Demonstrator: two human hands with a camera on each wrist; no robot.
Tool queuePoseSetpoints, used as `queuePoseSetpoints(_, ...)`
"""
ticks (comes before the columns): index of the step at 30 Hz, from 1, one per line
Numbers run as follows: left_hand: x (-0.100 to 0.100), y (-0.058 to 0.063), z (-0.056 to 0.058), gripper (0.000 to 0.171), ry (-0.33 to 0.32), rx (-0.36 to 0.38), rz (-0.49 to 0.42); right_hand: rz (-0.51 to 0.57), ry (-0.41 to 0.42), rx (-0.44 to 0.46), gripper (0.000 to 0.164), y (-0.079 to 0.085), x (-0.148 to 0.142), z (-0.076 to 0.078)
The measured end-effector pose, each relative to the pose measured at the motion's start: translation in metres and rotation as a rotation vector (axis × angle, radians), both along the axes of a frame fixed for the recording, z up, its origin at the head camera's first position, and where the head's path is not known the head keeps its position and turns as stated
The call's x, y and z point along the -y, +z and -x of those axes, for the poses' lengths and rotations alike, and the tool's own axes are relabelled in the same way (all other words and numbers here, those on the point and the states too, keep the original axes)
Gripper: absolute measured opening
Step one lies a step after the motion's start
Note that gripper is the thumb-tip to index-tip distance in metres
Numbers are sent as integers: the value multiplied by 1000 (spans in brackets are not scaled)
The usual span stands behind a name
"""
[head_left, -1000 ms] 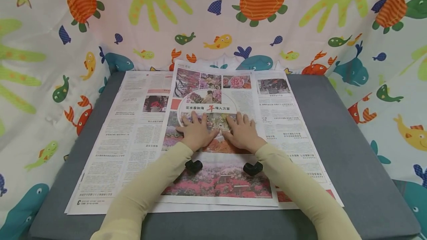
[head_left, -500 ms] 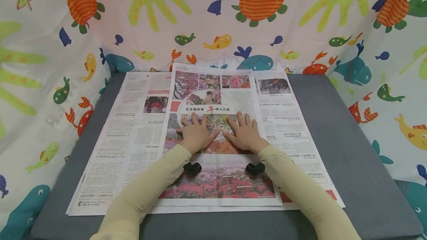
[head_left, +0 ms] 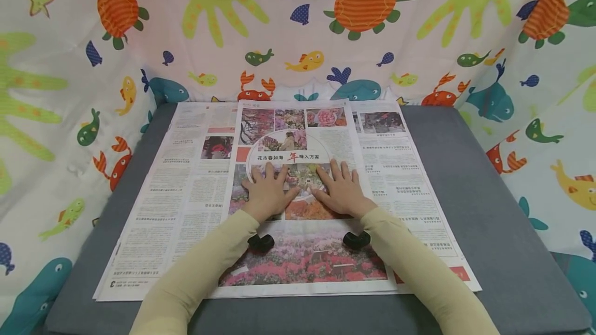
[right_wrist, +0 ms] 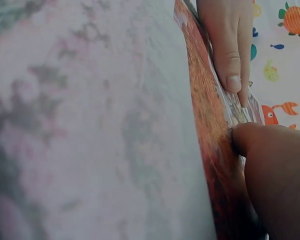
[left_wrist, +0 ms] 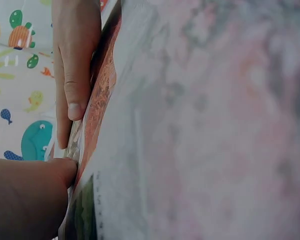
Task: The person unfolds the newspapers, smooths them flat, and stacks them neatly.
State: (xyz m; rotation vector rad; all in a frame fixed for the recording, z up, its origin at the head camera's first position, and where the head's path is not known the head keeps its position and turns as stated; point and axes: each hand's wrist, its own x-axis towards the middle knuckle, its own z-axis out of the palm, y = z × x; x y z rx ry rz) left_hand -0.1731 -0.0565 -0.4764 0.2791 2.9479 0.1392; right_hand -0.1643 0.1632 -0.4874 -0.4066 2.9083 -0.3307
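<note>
A newspaper page [head_left: 307, 260] printed with flower pictures lies upright to me in the head view, on top of wider spread newspaper sheets [head_left: 153, 216] with mostly plain text. My left hand [head_left: 266, 195] rests flat on its middle, fingers spread over the flower photos. Beside it, my right hand [head_left: 345, 194] presses on the same page with its fingers spread too. The two thumbs point at each other with a small gap. In both wrist views the page's blurred pink print [left_wrist: 210, 130] fills most of the picture, with hands at its edge.
Under the papers is a grey padded table top [head_left: 475, 211]. A curtain [head_left: 298, 25] with printed sea animals hangs behind and along both sides. A black wrist device [head_left: 356, 241] shows under the right sleeve, and a similar one [head_left: 262, 243] under the left.
The flower page has slid toward me, its top edge now nearly level with the sheets below. My hands have moved slightly toward me, the left one also a little leftward.
</note>
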Motion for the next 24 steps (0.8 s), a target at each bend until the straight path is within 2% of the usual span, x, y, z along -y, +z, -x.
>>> queuePoseSetpoints(8,1,-4,1,81,2,-49,21,10,-4,-5,74,-3,1,1)
queuePoseSetpoints(12,3,-3,1,80,-6,-36,-10,10,-8,4,74,-4,0,2)
queuePoseSetpoints(14,8,-1,1,79,-10,-26,-64,12,-7,7,74,-4,1,3)
queuePoseSetpoints(17,22,1,-1,75,-6,-12,-201,23,-5,0,75,0,2,4)
queuePoseSetpoints(21,52,7,-7,73,19,-31,-392,57,9,-26,75,7,7,5)
queuePoseSetpoints(24,78,12,-14,73,60,-37,-534,88,35,-28,75,12,17,5)
